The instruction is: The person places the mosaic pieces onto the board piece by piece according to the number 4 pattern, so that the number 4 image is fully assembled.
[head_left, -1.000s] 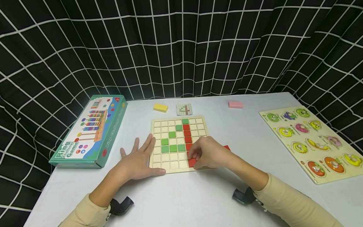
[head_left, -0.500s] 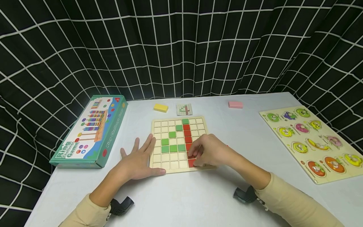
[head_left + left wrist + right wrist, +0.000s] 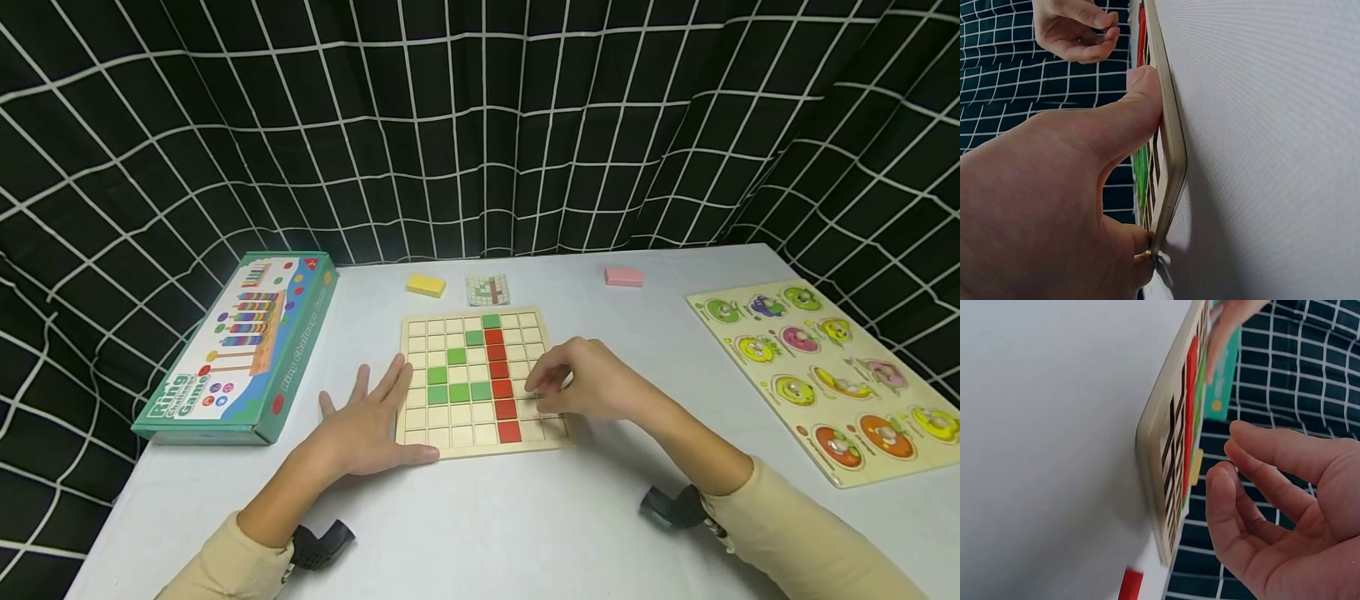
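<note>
A square wooden grid board (image 3: 450, 437) lies on the white table, with a column of red tiles (image 3: 498, 370) and several green tiles (image 3: 458, 392) set in its cells. My left hand (image 3: 362, 429) rests spread at the board's near left corner, its thumb along the front edge. Over the board's right side hovers my right hand (image 3: 588, 383), fingers loosely bent; in the right wrist view nothing shows between thumb and fingertips. That same view has a loose red tile (image 3: 1130, 585) on the table beside the board; the right hand hides it in the head view.
Behind the board lie a small pattern card (image 3: 487, 290), a yellow block (image 3: 425, 286) and a pink block (image 3: 623, 277). A ring game box (image 3: 243, 350) stands at the left. On the right is a fruit puzzle board (image 3: 825, 371). Black gridded cloth (image 3: 480, 125) hangs behind.
My right hand has come off the lowest red tiles and moved up and right, leaving the whole red column in view. My left hand has stayed in place.
</note>
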`<action>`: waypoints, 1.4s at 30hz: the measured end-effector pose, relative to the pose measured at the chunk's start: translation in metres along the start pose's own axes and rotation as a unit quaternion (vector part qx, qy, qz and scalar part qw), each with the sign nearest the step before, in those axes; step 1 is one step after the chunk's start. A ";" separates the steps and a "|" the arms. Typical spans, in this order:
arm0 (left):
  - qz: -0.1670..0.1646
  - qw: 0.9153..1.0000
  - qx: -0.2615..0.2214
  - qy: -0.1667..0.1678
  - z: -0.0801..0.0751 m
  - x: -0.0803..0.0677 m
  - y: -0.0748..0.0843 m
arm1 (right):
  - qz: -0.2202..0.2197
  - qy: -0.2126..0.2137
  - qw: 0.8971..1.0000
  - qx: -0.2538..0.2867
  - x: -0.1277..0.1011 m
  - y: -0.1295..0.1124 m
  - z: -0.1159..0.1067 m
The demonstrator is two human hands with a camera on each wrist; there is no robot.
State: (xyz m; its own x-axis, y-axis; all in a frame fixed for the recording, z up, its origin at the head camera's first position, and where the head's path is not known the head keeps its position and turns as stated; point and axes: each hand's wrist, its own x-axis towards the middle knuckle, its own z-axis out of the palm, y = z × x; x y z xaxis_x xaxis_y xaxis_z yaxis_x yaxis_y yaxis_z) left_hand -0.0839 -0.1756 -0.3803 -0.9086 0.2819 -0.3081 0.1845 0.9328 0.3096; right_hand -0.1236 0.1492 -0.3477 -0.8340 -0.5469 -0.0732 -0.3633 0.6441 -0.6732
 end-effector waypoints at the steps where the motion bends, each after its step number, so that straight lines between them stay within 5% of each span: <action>1: 0.000 1.000 0.000 0.000 0.000 0.000 0.000 | -0.001 0.004 1.000 0.000 -0.002 0.002 -0.002; 20: 0.002 1.000 0.002 0.002 -0.001 0.000 0.001 | 0.046 0.007 0.999 -0.004 -0.025 0.037 -0.035; 42: -0.002 1.000 -0.004 -0.001 0.000 0.000 0.002 | 0.081 -0.017 0.996 -0.021 -0.025 0.052 -0.034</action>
State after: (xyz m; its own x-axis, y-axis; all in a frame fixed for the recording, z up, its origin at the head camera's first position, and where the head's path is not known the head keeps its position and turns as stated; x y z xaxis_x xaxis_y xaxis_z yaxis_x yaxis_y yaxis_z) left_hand -0.0836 -0.1736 -0.3796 -0.9089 0.2787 -0.3102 0.1780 0.9321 0.3156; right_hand -0.1357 0.2146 -0.3563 -0.8689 -0.4510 -0.2042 -0.2426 0.7474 -0.6185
